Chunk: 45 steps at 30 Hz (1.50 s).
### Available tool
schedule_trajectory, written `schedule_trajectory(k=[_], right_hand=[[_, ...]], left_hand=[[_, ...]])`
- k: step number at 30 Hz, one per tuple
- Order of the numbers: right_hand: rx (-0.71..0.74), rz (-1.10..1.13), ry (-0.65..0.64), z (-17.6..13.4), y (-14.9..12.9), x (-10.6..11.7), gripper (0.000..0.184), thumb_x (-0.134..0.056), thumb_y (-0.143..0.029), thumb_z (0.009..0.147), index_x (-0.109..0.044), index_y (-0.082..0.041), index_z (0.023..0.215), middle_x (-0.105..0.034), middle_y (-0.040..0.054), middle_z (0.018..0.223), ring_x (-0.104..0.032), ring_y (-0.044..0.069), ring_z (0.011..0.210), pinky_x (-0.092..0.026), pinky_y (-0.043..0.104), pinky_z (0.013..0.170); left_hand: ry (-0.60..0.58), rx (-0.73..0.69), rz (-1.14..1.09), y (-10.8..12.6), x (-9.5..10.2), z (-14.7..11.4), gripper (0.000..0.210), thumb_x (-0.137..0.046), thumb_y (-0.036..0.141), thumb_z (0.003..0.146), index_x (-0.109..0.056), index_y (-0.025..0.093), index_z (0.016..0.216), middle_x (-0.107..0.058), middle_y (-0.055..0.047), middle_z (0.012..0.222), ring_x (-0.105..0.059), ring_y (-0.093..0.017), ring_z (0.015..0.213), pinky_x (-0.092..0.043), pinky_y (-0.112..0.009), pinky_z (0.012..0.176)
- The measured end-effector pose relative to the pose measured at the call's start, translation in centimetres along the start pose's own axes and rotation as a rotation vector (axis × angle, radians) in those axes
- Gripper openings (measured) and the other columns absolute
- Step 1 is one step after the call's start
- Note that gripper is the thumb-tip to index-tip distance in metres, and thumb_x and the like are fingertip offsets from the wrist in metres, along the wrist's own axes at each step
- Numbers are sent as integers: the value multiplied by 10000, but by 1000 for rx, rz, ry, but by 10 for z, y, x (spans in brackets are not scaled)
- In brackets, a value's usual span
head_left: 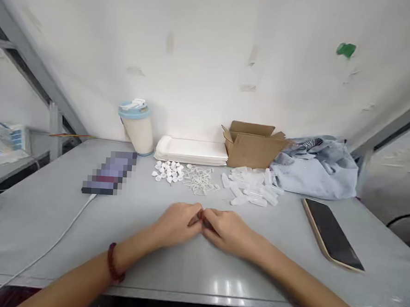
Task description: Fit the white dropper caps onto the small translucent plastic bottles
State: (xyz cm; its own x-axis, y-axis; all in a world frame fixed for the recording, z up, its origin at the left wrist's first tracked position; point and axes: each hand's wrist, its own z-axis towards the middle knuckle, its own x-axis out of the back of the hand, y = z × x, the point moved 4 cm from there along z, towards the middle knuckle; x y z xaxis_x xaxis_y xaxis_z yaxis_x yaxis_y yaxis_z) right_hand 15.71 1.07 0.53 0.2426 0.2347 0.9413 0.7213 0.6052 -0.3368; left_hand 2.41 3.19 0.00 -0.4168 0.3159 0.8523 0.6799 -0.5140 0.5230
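Note:
My left hand (180,222) and my right hand (226,230) meet over the middle of the grey table (190,275), fingertips touching. Both have curled, closed fingers; whatever they may hold is hidden. Just beyond them lies a loose heap of thin whitish looped pieces (199,180). To its left is a cluster of small white caps (169,171). A pile of clear plastic tubes (255,186) spreads out beyond my right hand. A dark red beaded bracelet (114,263) circles my left wrist.
Against the wall stand a blue-lidded cup (140,131), a stack of white trays (194,150), an opened cardboard box (254,149) and a bundled light-blue cloth (318,172). A phone (332,235) lies at right. A pixelated device (110,173) with a white cable (53,246) lies at left.

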Motion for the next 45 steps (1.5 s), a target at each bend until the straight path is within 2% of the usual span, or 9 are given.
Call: schedule_trajectory(k=[24, 29, 35, 40, 45], right_hand=[[-21, 29, 11, 2, -2, 1, 100, -430, -232, 899, -497, -168, 936, -661, 55, 887, -586, 165, 671, -326, 256, 562], [-26, 63, 4, 3, -2, 2, 50, -466, -194, 855, -475, -170, 898, -650, 45, 833, -557, 153, 644, -300, 248, 541], [-50, 104, -1, 3, 2, 2, 113, -465, -208, 849, -463, -153, 948, -649, 61, 816, -557, 171, 646, -326, 257, 544], [-48, 65, -22, 3, 0, 2, 128, -453, -207, 869, -474, -140, 976, -655, 70, 828, -569, 177, 651, -333, 262, 549], [-21, -53, -57, -1, -1, 12, 150, -470, -259, 915, -526, -135, 977, -660, 86, 915, -594, 178, 700, -329, 262, 569]], left_hand=[[-20, 33, 87, 2, 1, 0, 136, -401, 240, 778, -350, 219, 653, -541, 24, 590, -483, -147, 527, -270, -253, 507], [-70, 22, 164, 6, 5, 7, 88, -400, 211, 748, -411, 214, 661, -569, -6, 598, -503, -172, 522, -249, -271, 484], [-169, -41, 218, 14, 9, 24, 124, -430, 205, 710, -461, 209, 590, -568, -17, 542, -496, -169, 471, -254, -274, 449], [-97, -11, 257, 13, 5, 24, 138, -412, 212, 761, -510, 200, 666, -610, -47, 616, -549, -205, 543, -233, -290, 476], [-15, 52, 249, 7, 7, 19, 123, -421, 210, 796, -532, 199, 746, -600, -23, 617, -569, -202, 575, -274, -281, 508]])
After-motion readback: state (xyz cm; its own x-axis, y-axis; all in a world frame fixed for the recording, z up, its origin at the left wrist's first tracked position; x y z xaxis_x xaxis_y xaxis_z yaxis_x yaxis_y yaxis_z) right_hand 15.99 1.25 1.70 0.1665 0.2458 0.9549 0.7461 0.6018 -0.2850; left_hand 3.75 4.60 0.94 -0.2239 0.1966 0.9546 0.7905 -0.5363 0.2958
